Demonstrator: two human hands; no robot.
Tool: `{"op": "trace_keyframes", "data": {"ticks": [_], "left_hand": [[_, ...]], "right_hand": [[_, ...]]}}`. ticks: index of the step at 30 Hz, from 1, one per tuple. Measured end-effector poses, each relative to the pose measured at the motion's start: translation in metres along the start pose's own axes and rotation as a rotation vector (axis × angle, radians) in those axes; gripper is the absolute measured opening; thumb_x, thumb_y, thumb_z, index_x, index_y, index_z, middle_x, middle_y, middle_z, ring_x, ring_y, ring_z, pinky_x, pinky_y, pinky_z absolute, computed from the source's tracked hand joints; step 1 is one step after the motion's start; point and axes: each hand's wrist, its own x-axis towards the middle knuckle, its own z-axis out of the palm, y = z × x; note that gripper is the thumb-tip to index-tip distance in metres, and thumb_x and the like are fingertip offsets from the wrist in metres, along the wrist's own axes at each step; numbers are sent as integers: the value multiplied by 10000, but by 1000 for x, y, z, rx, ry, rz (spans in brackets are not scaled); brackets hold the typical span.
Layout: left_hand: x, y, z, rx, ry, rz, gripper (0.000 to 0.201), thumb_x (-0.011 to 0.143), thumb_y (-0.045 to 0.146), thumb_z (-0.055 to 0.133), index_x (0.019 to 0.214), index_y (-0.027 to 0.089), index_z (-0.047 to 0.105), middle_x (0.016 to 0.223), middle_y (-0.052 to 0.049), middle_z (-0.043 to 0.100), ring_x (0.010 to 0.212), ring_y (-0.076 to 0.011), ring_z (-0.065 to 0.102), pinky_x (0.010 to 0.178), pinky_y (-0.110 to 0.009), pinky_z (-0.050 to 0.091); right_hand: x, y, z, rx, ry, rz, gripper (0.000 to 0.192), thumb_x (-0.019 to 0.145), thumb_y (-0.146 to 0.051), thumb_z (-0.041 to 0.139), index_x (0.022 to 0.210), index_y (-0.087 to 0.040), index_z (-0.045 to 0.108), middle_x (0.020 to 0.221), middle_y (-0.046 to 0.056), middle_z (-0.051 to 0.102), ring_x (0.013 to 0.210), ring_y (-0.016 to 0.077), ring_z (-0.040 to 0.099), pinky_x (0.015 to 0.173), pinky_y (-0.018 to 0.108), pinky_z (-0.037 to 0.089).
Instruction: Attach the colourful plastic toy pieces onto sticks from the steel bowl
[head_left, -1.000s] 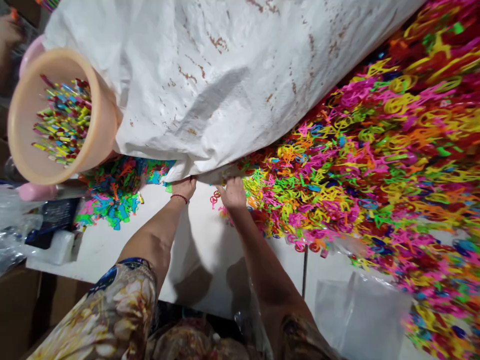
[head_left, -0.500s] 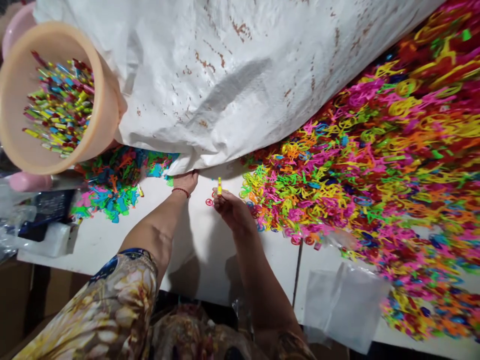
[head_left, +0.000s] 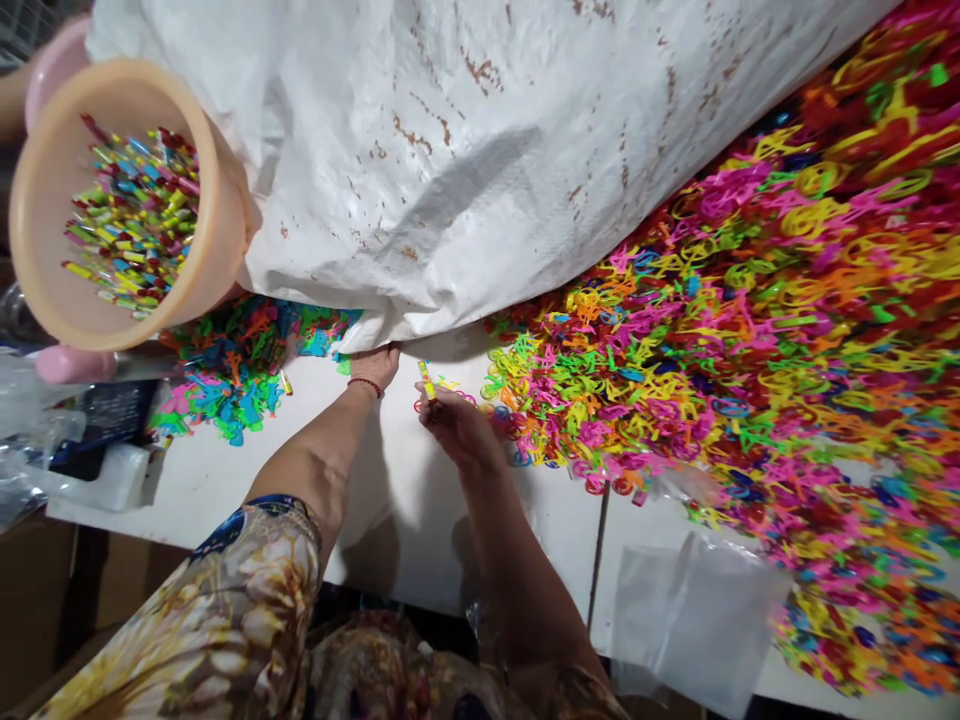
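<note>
My right hand (head_left: 461,425) is closed around a small, thin yellow tube-like piece (head_left: 427,380), which pokes up tilted from the fingertips. Small red and yellow plastic pieces (head_left: 452,385) lie on the table right by these fingers. My left hand (head_left: 379,367), with a red bracelet at the wrist, rests at the lower edge of a big white sack (head_left: 480,200); its fingertips are hidden there. Just left of it spreads a pile of flat green, blue and pink plastic pieces (head_left: 232,390).
A peach bucket (head_left: 217,215) full of small colourful tubes stands at the upper left. Across the right side lies a large heap of bright plastic pieces (head_left: 697,370). Clear plastic bags (head_left: 697,610) lie at the front edge of the white table (head_left: 551,540).
My right hand has shifted slightly left, and the yellow piece has gone from upright to tilted left. More small pieces now show beside its fingers. The left hand stays by the sack edge.
</note>
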Motion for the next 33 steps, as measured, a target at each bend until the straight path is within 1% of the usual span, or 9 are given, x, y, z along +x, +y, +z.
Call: {"op": "trace_keyframes", "data": {"ticks": [3,10,13,16,20,24,28,31,33], "left_hand": [[1,-1,0,4,7,17,509,960,445,368,1315,227,660,1160,-115,727,1246,-310,581,1123,-456,346],[0,-2,3,26,-27,-14,533,968,460,338,1330,224,649,1137,-113,735,1236,-303,593,1112,-441,370],[-1,-1,1,51,-34,2,533,973,447,314,1332,236,648,1132,-102,738,1233,-293,597,1120,-435,363],[-1,-1,1,62,-37,5,526,971,445,314,1330,257,649,1133,-85,740,1231,-284,600,1128,-429,356],[1,-5,6,64,-31,14,524,969,432,307,1341,274,642,1159,-73,732,1240,-279,593,1131,-423,353],[3,-10,13,26,-18,35,503,948,388,361,1375,294,610,1222,-59,708,1260,-284,575,1130,-428,350],[3,-10,13,-24,-13,30,498,940,378,397,1381,277,608,1235,-76,701,1263,-307,567,1131,-441,341],[2,-8,9,-32,-37,6,497,946,385,403,1383,264,606,1232,-92,700,1277,-326,550,1140,-456,321],[1,-5,5,-28,-27,7,502,952,389,396,1391,253,598,1254,-99,689,1301,-327,528,1159,-456,293]], "right_hand": [[2,-1,2,-2,7,2,127,758,-173,733,881,-148,715,713,-19,627,642,53,554,622,143,489],[6,1,8,2,-12,38,122,762,-181,722,877,-139,716,678,-13,590,614,66,524,570,152,489],[8,3,12,14,-21,32,81,758,-146,712,836,-152,695,650,-29,560,604,62,513,551,149,471],[9,6,15,11,-22,28,83,756,-128,700,830,-163,685,654,-32,561,609,64,512,546,152,466],[11,9,18,-17,-28,34,93,753,-136,684,842,-165,688,682,-20,580,597,73,495,537,172,472],[14,13,19,-35,-25,32,88,747,-158,684,835,-163,687,736,-6,610,590,69,486,534,176,468],[14,14,22,-32,-24,29,151,736,-167,701,885,-188,689,745,-16,604,606,70,491,551,169,468],[12,14,25,-16,-45,30,251,723,-153,713,963,-219,680,689,-43,555,622,74,502,584,163,477],[11,13,25,-18,-52,28,300,719,-144,713,1002,-235,667,667,-54,528,638,82,516,601,169,484]]}}
